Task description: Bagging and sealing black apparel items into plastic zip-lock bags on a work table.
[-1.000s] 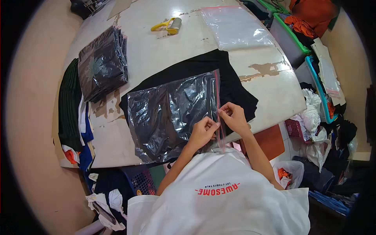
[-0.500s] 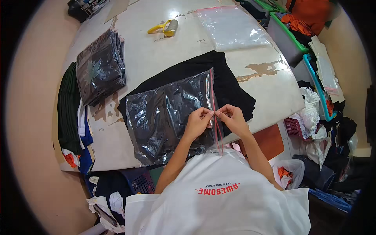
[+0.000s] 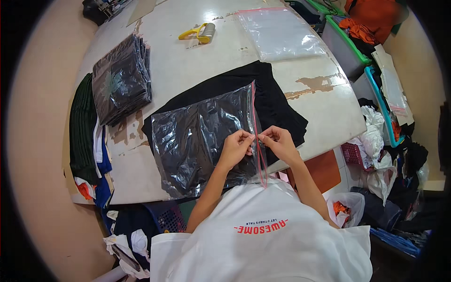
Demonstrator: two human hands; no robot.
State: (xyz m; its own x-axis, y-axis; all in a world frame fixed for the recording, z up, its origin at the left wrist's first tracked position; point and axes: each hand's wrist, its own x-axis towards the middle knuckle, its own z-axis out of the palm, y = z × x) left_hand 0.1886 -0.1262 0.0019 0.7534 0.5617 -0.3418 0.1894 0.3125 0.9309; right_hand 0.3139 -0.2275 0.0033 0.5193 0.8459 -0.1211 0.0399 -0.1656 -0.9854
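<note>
A clear plastic zip bag with a red line along its right edge lies near the table's front edge, dark cloth showing through it. Beneath it, and reaching out past its far and right sides, is a black garment. My left hand pinches the bag's zip edge between thumb and fingers. Close beside it, my right hand pinches the same edge from the right. The fingertips almost meet at the red strip, which loops loosely below them. Whether the dark cloth is inside the bag or only under it, I cannot tell.
At the left of the worn white table stands a stack of dark bagged garments, with folded dark green cloth beside it. A yellow-handled roller and clear bags lie farther back. Bins line the right.
Both hands stay pinched at the zip edge, with only a very slight shift of the fingers. The whole view has shifted a little.
</note>
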